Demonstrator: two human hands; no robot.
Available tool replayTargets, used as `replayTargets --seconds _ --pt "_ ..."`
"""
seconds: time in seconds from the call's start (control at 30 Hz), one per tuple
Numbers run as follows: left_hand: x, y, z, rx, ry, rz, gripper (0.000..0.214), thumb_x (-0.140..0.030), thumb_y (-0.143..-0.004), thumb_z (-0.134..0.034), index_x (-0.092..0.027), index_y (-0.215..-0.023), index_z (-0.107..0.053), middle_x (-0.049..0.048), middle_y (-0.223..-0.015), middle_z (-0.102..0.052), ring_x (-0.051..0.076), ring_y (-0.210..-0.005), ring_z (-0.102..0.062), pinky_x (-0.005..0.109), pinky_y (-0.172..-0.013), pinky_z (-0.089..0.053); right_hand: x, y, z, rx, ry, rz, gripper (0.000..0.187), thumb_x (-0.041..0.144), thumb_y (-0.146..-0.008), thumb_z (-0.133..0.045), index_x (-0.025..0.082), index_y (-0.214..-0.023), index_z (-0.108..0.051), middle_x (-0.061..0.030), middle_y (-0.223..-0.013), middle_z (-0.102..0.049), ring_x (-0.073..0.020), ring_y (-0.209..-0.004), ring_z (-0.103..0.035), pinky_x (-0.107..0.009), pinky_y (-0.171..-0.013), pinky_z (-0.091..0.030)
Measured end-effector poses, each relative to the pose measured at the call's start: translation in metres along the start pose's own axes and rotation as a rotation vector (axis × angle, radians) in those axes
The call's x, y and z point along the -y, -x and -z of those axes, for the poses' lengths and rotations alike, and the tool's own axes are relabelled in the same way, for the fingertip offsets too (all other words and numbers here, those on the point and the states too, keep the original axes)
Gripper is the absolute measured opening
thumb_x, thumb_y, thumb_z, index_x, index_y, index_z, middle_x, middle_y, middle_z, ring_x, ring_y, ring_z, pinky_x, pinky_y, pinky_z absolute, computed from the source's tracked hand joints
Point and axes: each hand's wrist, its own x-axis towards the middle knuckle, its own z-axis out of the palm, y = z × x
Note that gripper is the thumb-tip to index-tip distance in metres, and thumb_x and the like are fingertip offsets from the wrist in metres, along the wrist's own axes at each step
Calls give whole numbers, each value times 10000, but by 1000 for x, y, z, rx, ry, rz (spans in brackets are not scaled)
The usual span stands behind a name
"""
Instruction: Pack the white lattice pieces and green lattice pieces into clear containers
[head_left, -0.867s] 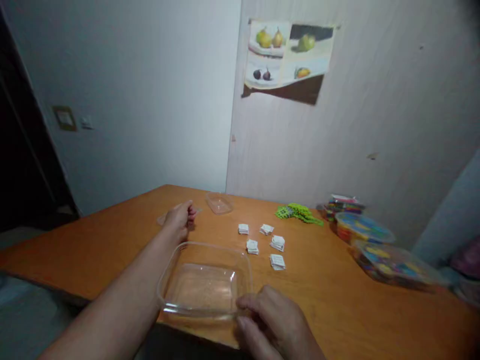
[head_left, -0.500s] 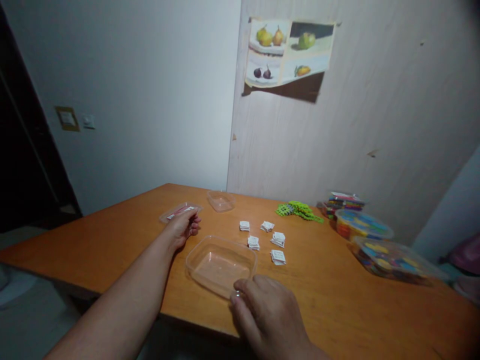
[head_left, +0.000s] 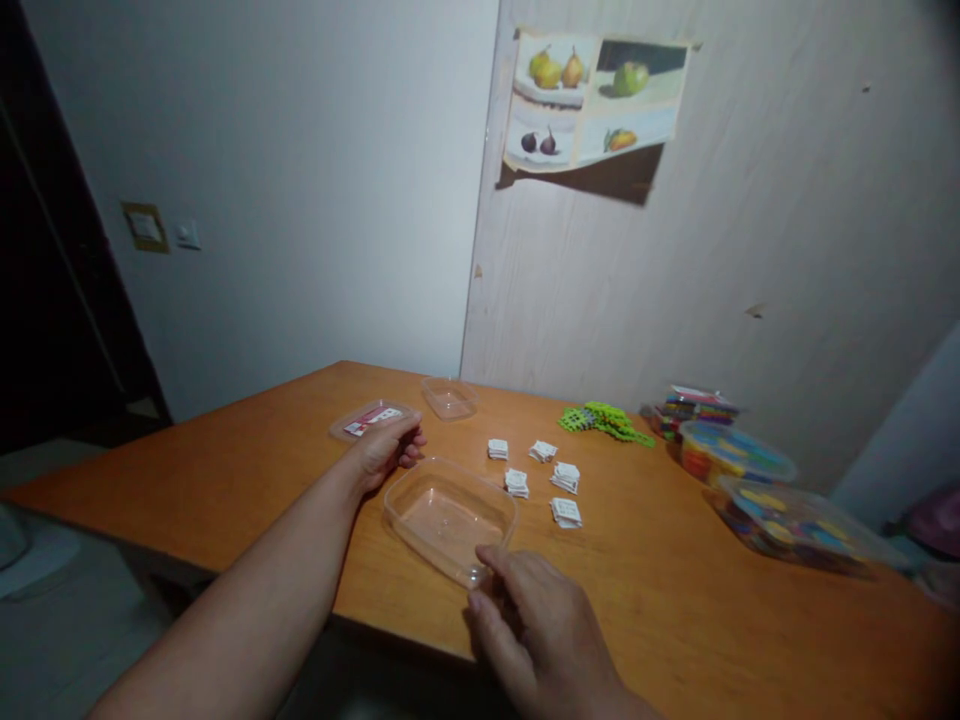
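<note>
My right hand (head_left: 540,620) is at the near right corner of a clear plastic container (head_left: 420,552). Its index finger rests by the rim and its thumb lies just below, loosely around the corner. Beyond the container's far left side, my left hand (head_left: 391,448) is closed with curled fingers; what they hold, if anything, is hidden. Just behind it lies a clear lid (head_left: 346,423) with a red and white label. Several small stacks of white paper squares, among them a near stack (head_left: 566,513) and a left stack (head_left: 498,449), sit right of the container.
A second clear container (head_left: 450,402) stands farther back on the wooden table (head_left: 247,470). Bright green linked pieces (head_left: 604,421) lie near the wall. On the right are a round tub (head_left: 735,455), a rectangular box (head_left: 802,530) of colourful pieces and a colourful pack (head_left: 697,408).
The view has shifted slightly. My right thumb and index finger have parted a little at the container's corner. My left hand stays curled near the lid, showing more of its label.
</note>
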Motion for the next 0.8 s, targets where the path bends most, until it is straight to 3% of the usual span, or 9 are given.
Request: replayTargets --seconds 0.2,0.4,0.57,0.7,0.8 --pt "-1 2 -4 79 -6 51 408 -539 -796 -698 -149 -823 -580 37 -691 -645 77 -492 -545 184 -458 -407 -1 5 -8 -17 -55 76 496 159 -887 -562 201 -1375 -479 -73 -961 -716 -214 -808 -687 -337 -671 -563" --pt "-2 7 -9 130 -8 80 383 -500 -800 -711 -137 -856 -602 65 -727 -678 97 -526 -586 200 -499 -444 -3 5 -7 -22 -53 40 380 178 -916 -549 211 -1294 -539 -62 -948 -712 -199 -819 -691 -321 -683 -573" --pt "0 14 -15 207 -31 83 373 -473 -800 -719 -123 -878 -617 75 -738 -682 110 -559 -607 180 -463 -380 -4 5 -7 -28 -51 9 426 167 -918 -531 214 -1341 -509 -57 -964 -713 -191 -829 -687 -315 -707 -568" --pt "-1 14 -16 219 -51 81 367 -472 -804 -715 -127 -863 -605 69 -715 -667 92 -524 -563 175 -437 -331 -8 5 6 -25 -67 -45 415 171 -927 -505 210 -1340 -510 -52 -968 -700 -173 -818 -672 -294 -712 -551" --pt "-1 14 -17 232 -59 70 369 -470 -798 -723 -127 -869 -608 61 -708 -653 93 -527 -562 174 -435 -324 -25 -3 27 -7 -26 -164 292 244 -941 -502 214 -1214 -601 -56 -953 -691 -189 -827 -656 -317 -726 -530"
